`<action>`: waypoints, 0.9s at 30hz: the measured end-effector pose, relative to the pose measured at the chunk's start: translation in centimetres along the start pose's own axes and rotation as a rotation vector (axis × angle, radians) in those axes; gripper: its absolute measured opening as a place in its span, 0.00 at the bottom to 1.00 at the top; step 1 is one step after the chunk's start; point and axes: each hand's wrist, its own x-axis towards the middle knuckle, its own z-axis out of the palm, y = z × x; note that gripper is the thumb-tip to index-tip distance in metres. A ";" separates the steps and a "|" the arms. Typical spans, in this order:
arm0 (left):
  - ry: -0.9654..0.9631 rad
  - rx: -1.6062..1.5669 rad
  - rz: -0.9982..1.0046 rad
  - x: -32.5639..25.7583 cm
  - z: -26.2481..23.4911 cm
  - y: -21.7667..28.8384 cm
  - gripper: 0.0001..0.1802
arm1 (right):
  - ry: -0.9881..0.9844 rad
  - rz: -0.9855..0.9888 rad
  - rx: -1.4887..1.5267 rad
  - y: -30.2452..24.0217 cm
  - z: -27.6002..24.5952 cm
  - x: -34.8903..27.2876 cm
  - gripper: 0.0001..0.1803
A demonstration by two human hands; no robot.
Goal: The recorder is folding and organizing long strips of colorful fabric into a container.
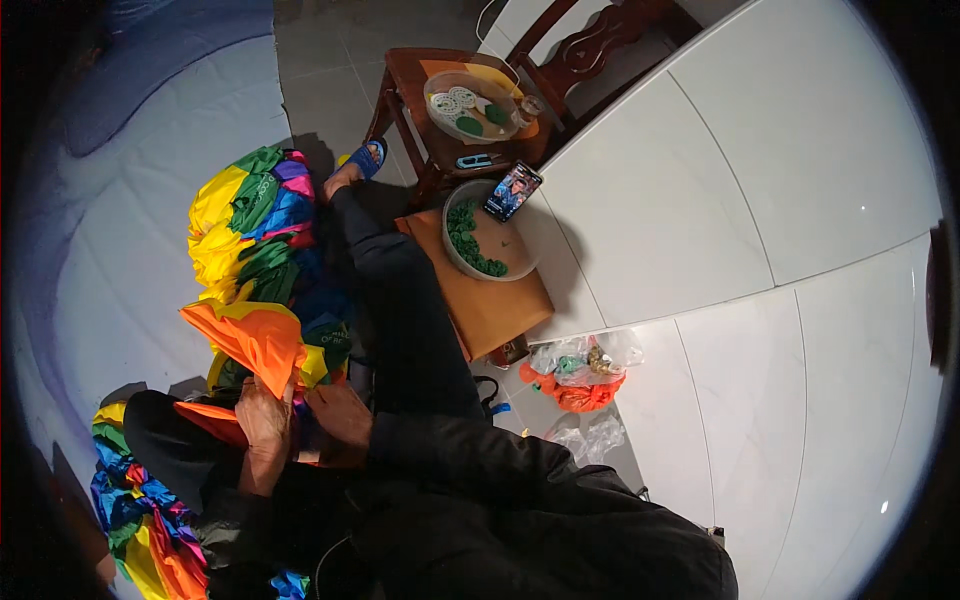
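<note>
Orange cloth (262, 338) with a yellow edge rises in a fold from my left hand (265, 418), whose fingers are closed round its gathered lower end. My right hand (340, 415) is close beside it, against the same cloth; its fingertips are mostly hidden. Another flap of orange cloth (212, 421) lies over my dark-trousered leg, left of the hands. Beyond the hands, a long bunched heap of multicoloured cloth (222, 235) in yellow, green, blue and pink lies along my outstretched leg. A second multicoloured heap (160, 535) is at the lower left.
A wooden chair (405, 75) bears a clear bowl (428, 95) of white and green pieces and blue thread snips (475, 161). Nearer, a round tub (520, 262) with green bunches stands on a brown board (500, 320), a phone (513, 192) at its rim. Plastic bags (585, 385) lie by the white tiled surface (690, 200).
</note>
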 end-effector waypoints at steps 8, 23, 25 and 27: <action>-0.028 0.076 0.013 -0.1 -0.6 0.5 0.27 | -0.378 0.395 0.257 -1.0 -1.7 1.4 0.14; 0.020 0.090 0.122 -0.4 -0.2 0.2 0.27 | -0.572 1.013 1.062 -1.3 -5.2 2.6 0.15; 0.031 0.092 0.128 -0.5 -0.5 0.3 0.27 | -0.532 1.140 1.222 -1.7 -5.4 2.6 0.18; 0.030 0.105 0.127 -0.5 -0.6 0.2 0.26 | -0.512 1.204 1.302 -1.9 -5.6 2.7 0.19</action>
